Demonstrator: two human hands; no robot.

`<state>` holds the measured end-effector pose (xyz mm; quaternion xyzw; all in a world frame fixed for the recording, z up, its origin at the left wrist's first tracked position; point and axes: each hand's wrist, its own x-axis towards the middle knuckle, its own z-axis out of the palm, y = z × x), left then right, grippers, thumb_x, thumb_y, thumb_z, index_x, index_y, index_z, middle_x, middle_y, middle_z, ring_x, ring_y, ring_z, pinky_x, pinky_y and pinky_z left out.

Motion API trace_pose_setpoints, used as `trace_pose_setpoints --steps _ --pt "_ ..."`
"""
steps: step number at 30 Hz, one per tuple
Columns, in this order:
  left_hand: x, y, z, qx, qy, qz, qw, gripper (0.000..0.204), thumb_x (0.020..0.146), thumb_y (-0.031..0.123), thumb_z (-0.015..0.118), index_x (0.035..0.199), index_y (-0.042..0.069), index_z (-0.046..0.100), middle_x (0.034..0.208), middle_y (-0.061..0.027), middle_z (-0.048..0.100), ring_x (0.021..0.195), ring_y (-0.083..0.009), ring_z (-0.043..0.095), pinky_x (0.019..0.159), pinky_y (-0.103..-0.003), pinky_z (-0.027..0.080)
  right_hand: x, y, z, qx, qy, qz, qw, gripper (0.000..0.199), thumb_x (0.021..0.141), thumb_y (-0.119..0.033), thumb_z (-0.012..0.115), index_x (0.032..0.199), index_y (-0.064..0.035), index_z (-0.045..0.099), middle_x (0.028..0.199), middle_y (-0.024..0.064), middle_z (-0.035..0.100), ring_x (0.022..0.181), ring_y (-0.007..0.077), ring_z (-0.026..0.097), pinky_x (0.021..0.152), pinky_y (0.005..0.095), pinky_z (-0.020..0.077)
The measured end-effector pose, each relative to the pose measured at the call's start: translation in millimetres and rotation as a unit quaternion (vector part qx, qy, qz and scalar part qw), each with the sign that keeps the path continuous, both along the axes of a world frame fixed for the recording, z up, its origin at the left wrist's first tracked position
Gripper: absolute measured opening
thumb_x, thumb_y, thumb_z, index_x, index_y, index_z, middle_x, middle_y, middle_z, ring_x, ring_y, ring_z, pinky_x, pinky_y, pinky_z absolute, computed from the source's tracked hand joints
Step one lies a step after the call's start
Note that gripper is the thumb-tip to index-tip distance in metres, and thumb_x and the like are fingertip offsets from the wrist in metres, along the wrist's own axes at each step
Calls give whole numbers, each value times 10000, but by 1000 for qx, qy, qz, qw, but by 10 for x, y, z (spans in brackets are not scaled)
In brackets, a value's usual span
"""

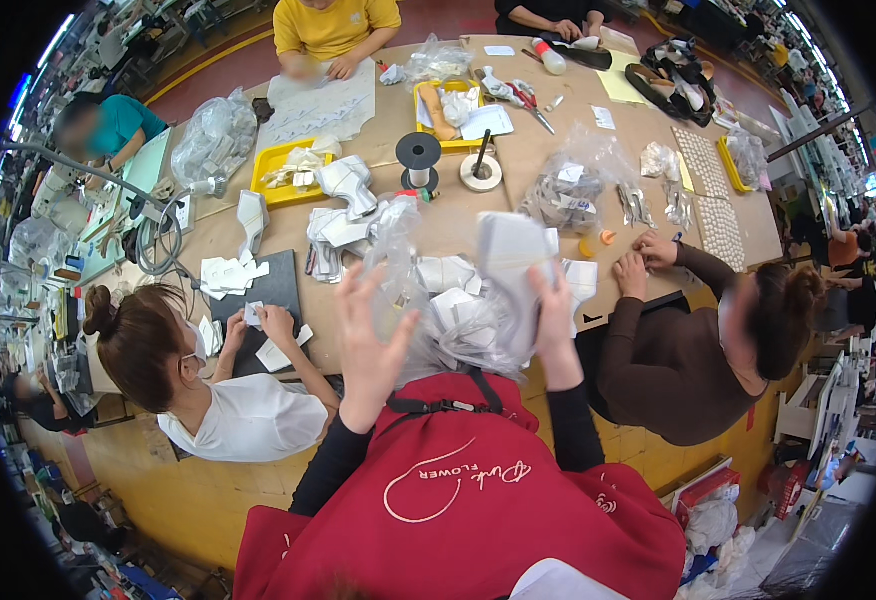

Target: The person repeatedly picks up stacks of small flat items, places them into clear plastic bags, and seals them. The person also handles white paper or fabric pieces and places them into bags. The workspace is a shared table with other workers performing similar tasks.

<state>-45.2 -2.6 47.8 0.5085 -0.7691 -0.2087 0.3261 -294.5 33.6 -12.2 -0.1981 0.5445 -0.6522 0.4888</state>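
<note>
My left hand (373, 345) is raised at the table's near edge with its fingers spread, beside a clear plastic bag (395, 255). I cannot tell whether its fingertips touch the film. In my right hand (555, 315) is a white cut piece (513, 245), held upright by its lower right side and slightly blurred; whether it is one layer or a stack does not show. Between my hands, more white pieces (458, 312) lie in crumpled clear plastic. A further heap of white pieces (343, 232) sits just beyond my left hand.
Co-workers sit close on both sides: a person in white (243, 415) and a person in brown (683, 370). Ahead stand a yellow tray (268, 160), a dark spool (418, 160) and a tape roll (481, 172). Scissors (533, 107) and a bagged bundle (568, 190) lie farther off.
</note>
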Motion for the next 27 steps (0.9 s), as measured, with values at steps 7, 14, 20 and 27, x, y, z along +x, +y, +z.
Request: trace_pose_setpoints --steps 7,14,20,27 --pt "-88 -291 -568 24 63 44 997 849 763 186 756 1445 19 278 1341 -207 452 1203 -358 467 1024 -423 363 -1125 -668 -922 94 206 -53 973 605 873 -239 676 1336 84 460 1227 182 604 1099 219 580 942 313 431" --pt "105 -360 -536 324 200 81 921 322 915 197 636 1170 3 596 733 0 584 625 -108 497 570 -272 391 -1075 -721 -1627 301 575 -2 761 619 832 -198 679 1379 -41 434 1317 270 459 1234 395 434 1032 438 362" --pt "468 -169 -257 315 312 58 894 165 944 177 594 988 34 662 752 65 543 655 -20 424 583 -207 324 -650 -596 -1155 31 546 -2 837 435 806 -24 635 1231 -38 542 1126 197 575 1061 321 566 933 395 449" --pt "450 -100 -244 325 539 11 777 430 969 224 555 1350 46 467 1161 -82 579 622 -43 422 586 -189 352 286 -429 -1258 -89 366 382 844 368 892 -184 610 1217 -13 577 1195 177 614 1139 275 577 961 374 447"
